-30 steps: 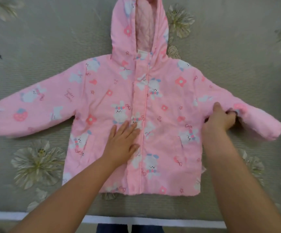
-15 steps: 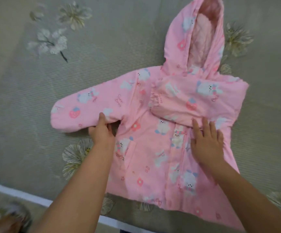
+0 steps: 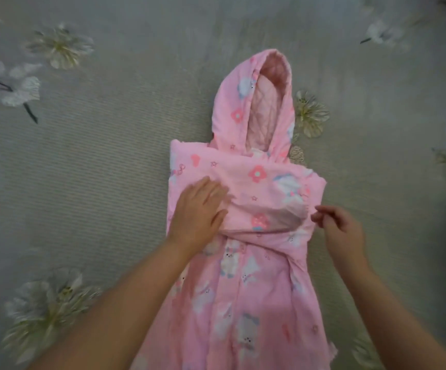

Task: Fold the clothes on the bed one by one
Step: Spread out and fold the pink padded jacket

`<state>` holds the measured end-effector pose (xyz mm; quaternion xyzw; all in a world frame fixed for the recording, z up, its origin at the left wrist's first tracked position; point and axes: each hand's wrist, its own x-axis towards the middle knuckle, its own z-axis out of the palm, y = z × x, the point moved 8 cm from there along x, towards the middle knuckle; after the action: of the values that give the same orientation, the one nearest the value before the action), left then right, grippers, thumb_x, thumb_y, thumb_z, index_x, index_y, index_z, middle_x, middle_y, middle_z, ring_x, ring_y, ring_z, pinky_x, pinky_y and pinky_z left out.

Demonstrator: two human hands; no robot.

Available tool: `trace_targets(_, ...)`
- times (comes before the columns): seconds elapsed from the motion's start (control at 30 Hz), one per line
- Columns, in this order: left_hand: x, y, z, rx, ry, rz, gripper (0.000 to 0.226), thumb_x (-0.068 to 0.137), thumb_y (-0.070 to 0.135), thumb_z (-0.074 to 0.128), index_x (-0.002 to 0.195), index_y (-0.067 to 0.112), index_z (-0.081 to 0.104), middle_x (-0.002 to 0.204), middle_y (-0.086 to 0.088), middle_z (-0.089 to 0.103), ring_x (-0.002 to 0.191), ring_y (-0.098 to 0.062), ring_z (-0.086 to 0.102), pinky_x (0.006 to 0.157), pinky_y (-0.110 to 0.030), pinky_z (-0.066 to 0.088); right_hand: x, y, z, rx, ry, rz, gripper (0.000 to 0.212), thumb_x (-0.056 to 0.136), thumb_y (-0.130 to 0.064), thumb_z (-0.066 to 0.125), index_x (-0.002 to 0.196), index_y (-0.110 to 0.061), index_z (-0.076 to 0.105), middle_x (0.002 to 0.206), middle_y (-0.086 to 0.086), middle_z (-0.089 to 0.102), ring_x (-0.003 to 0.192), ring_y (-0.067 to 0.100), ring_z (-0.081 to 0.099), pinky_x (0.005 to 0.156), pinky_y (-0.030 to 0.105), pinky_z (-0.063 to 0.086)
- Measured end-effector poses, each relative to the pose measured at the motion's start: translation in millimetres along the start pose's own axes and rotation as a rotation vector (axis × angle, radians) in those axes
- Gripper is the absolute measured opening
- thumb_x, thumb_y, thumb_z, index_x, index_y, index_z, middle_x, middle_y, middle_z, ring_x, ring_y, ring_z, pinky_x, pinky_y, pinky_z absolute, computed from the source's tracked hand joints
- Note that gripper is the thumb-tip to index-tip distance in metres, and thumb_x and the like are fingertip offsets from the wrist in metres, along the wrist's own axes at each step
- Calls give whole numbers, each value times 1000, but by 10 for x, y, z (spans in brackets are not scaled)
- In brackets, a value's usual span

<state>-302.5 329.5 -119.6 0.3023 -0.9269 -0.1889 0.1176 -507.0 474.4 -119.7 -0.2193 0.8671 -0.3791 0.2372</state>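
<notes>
While the left hand point(image 3: 199, 209) lies flat on the pink jacket point(image 3: 246, 198) | right hand point(image 3: 342, 225) hovers beside it, fingers loose, holding nothing.

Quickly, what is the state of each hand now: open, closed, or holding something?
Left hand: open, flat on the folded sleeve of the pink hooded jacket with animal print.
Right hand: fingers loosely curled, holding nothing, at the jacket's right edge.

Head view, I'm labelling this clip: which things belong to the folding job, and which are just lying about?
Part of the job:
pink hooded padded jacket with bunny print
left hand, flat on the folded sleeves
right hand, fingers loosely curled beside the jacket

Just there:
grey-green flowered bed cover
</notes>
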Motion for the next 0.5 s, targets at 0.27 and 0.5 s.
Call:
trace_targets(0.27,149,-455,706,133,-353,-292,70,83,57,47,142,44,12,154,4,-15,140,-26,-17,109,-50,-13,1398,-626,562,57,4,72,25,93,-12,41,113,-3,55,96,11,60,84,20,53,59,28,37)
trace_targets(0.5,226,-536,833,101,-346,-319,70,81,57,51,141,45,18,155,5,-8,141,-22,-14,105,-47,-16,1888,-638,1059,189,-92,352,36,90,-26,55,114,0,53,89,6,69,82,19,62,72,22,48)
